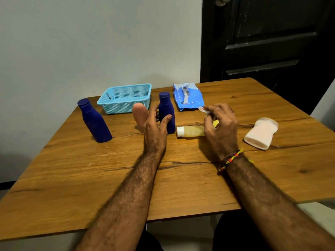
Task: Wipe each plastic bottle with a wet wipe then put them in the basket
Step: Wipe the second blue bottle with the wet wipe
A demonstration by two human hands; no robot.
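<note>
wooden table (181, 187) | basket (125, 98) far-left | wipes pack (188, 96) behind right hand (220, 125)

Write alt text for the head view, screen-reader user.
A person's left hand reaches, fingers open, toward an upright blue bottle on a wooden table while the right hand pinches something small and white by a blue wet wipe pack. A light blue basket, another blue bottle, and pink, yellowish and white bottles sit around them.

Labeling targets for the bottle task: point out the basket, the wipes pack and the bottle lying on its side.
basket (116, 108), head view, on its front mesh wall.
wipes pack (189, 97), head view, on its blue top face.
lying bottle (193, 131), head view, on its yellowish body near the white cap.
</note>
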